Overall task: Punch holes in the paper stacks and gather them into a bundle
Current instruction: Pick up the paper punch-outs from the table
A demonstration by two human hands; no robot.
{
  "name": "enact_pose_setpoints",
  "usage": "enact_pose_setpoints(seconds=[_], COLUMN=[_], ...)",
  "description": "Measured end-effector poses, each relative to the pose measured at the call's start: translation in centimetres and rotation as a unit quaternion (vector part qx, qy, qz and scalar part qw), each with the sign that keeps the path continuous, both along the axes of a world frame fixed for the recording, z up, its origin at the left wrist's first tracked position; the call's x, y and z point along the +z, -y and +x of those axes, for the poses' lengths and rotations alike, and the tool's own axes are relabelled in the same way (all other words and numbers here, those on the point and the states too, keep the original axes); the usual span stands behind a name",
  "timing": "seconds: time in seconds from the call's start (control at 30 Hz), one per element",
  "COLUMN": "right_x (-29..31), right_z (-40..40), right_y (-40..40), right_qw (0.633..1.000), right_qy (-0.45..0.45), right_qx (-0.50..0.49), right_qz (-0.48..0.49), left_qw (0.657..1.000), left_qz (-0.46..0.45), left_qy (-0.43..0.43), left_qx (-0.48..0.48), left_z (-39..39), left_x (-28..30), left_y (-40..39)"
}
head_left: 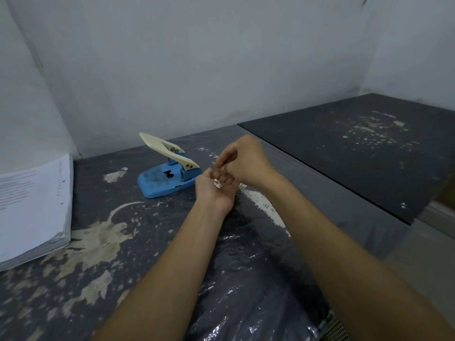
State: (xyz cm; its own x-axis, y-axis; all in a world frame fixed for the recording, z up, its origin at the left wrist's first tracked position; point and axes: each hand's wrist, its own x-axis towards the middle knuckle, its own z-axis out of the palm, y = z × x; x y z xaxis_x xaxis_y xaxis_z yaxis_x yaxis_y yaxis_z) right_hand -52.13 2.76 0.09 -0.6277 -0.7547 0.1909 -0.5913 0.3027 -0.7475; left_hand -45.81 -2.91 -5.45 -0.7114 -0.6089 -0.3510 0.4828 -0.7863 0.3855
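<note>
Dark table (pixel 128 242), paper bits (pixel 217 184) beneath fingers (pixel 221 166)

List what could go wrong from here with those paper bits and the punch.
The white punch bits lie loose on the cupped left hand; a tilt could spill them onto the table. The right hand pinches above them and could knock some off. The hole punch sits close by, so a stray elbow might shove it.
</note>
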Motion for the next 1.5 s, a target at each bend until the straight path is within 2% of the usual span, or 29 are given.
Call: enact_pose_setpoints(seconds=[0.13,0.27,0.37,0.43,0.5,0.6,0.7,0.8,0.9,1.03,1.17,1.27,1.37,1.5], right_x=[0.4,0.7,0.7,0.3,-0.5,-2.6,-4.9,-5.8,-6.2,-6.8,-6.9,-7.5,-8.0,-8.3], right_z=[0.1,-0.2,-1.3,-3.1,-5.6,-8.5,-9.1,-8.2,-6.9,-5.6,-6.8,-7.1,-6.2,-4.8], right_y=[-0.6,-0.9,-1.6,-2.3,-2.9,-3.8,-3.9,-3.7,-3.7,-4.7,-6.5,-7.3,-6.5,-5.0], right_qw=[1.0,0.999,0.999,0.997,0.989,0.978,0.98,0.983,0.982,0.985,0.985,0.977,0.98,0.99], right_qy=[-0.016,-0.035,-0.009,0.014,-0.023,-0.083,-0.068,-0.074,-0.12,-0.146,-0.111,-0.107,-0.121,-0.112], right_qx=[0.009,0.007,0.009,-0.031,-0.118,-0.191,-0.17,-0.122,-0.069,-0.013,-0.128,-0.161,-0.106,-0.012], right_qz=[0.0,-0.01,-0.029,-0.065,-0.087,-0.019,0.08,0.115,0.131,0.091,0.035,0.088,0.12,0.084], left_qw=[0.999,1.0,1.0,0.999,0.999,1.0,0.999,0.999,0.999,0.999,0.998,0.998,0.998,0.998], left_qz=[0.017,0.0,-0.019,-0.015,-0.016,-0.027,-0.036,-0.04,-0.045,-0.049,-0.059,-0.062,-0.064,-0.064], left_qy=[-0.031,-0.027,-0.02,-0.031,-0.03,-0.011,0.004,0.004,0.005,0.012,0.013,0.017,0.019,0.018], left_qx=[0.008,0.002,-0.005,-0.003,0.002,0.001,-0.002,-0.003,-0.002,-0.005,-0.009,-0.006,-0.005,-0.002], left_z=[0.0,-0.2,-0.2,-0.2,-0.2,-0.4,-0.6,-0.6,-0.7,-0.7,-0.7,-0.7,-0.7,-0.6], left_x=[-0.1,-0.3,-0.5,-0.6,-0.6,-0.6,-0.6,-0.7,-0.8,-0.9,-1.0,-1.0,-0.9,-0.9], left_y=[0.3,0.5,0.8,0.9,1.0,1.1,0.9,0.9,1.0,0.9,0.8,0.7,0.7,0.7])
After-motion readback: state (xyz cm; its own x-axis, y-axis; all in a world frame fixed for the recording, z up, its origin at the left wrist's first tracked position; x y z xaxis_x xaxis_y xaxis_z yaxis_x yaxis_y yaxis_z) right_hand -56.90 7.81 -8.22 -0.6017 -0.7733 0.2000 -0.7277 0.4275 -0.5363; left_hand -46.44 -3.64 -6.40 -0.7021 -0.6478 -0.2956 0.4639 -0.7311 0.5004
